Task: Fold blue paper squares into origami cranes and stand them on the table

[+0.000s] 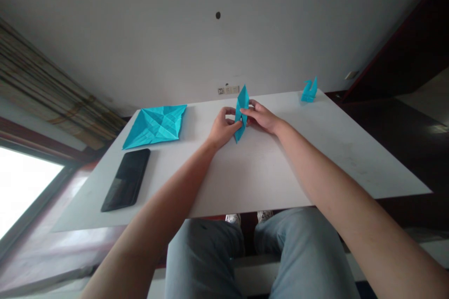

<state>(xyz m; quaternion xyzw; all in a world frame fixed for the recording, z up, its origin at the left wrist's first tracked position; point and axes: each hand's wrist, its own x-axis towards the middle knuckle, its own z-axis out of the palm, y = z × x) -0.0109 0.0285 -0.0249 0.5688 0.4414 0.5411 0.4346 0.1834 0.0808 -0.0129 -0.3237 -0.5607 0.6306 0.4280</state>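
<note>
Between my two hands a folded piece of blue paper (243,99) is held upright above the white table, long and narrow with pointed ends at top and bottom. My left hand (223,127) pinches its lower left side, thumb on the near face. From the right, my right hand (264,116) grips it a little higher, thumb across the front and fingers behind, partly hidden by the paper. Both hands are closed on it. A creased, unfolded blue paper sheet (157,124) lies at the left, and a folded blue paper crane (309,91) stands at the far right.
A black phone (126,180) lies near the left edge of the white table (259,177). The wall behind carries a socket strip (228,90). My legs (206,252) are beneath the near edge. A curtain (52,88) hangs beside the window at left.
</note>
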